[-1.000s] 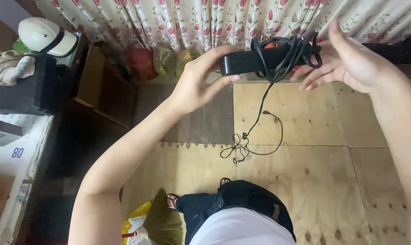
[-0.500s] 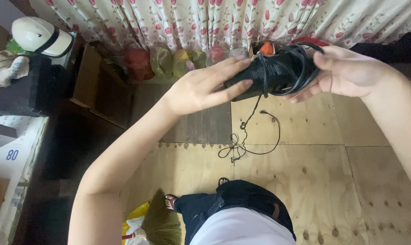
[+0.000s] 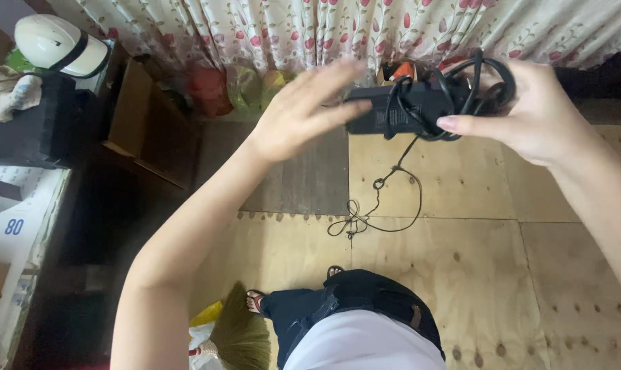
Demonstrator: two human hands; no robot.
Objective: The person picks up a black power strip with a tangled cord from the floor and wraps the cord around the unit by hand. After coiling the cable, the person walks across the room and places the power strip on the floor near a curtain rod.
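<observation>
I hold a black power adapter brick point(image 3: 410, 109) at chest height, with loops of its black cable point(image 3: 485, 85) wound around it. My right hand point(image 3: 529, 109) grips the brick and the cable loops at the right end. My left hand point(image 3: 300, 113) is blurred, fingers spread, with its fingertips at the brick's left end. A thin loose end of the cable point(image 3: 382, 199) hangs down from the brick in a tangle above the plywood floor point(image 3: 475, 226).
A floral curtain point(image 3: 310, 27) hangs at the far side, with coloured bags point(image 3: 235, 85) at its foot. A cardboard box point(image 3: 142, 120) and a white helmet point(image 3: 53, 44) are at the left. A broom point(image 3: 238, 332) lies by my foot.
My left hand has opened and slid left off the adapter, now only touching its end. My right hand still holds the wound cable and brick.
</observation>
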